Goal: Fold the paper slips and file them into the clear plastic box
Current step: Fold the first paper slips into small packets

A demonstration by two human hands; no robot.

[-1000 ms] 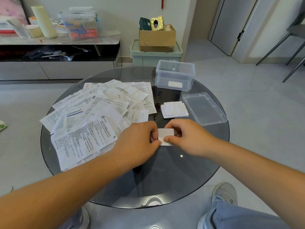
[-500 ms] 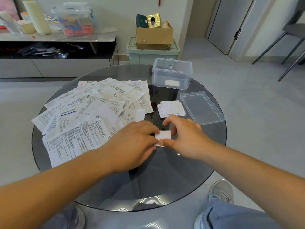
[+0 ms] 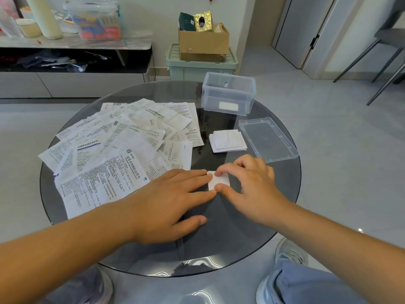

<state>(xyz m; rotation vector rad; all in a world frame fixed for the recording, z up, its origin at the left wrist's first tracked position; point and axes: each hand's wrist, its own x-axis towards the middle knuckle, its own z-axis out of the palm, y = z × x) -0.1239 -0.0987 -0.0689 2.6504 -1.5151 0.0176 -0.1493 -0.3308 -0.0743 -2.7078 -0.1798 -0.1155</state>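
Observation:
A small white folded paper slip (image 3: 221,182) lies on the dark round glass table (image 3: 221,244), near its middle. My left hand (image 3: 171,198) lies flat with straight fingers, its fingertips pressing the slip's left edge. My right hand (image 3: 249,185) has curled fingers, and its thumb and forefinger pinch the slip from the right. A pile of unfolded printed slips (image 3: 122,150) covers the table's left half. A short stack of folded slips (image 3: 228,140) sits beyond my right hand. The clear plastic box (image 3: 229,93) stands open at the far edge, with one white piece inside.
The box's clear lid (image 3: 267,139) lies flat to the right of the folded stack. On the floor behind the table stand a green crate (image 3: 197,64) with a cardboard box on top and a low cabinet (image 3: 72,82). Chair legs (image 3: 385,69) are at far right.
My left hand has gone from curled fingers to flat, straight fingers on the slip. The right hand's thumb and forefinger have closed in on the slip, which shows smaller.

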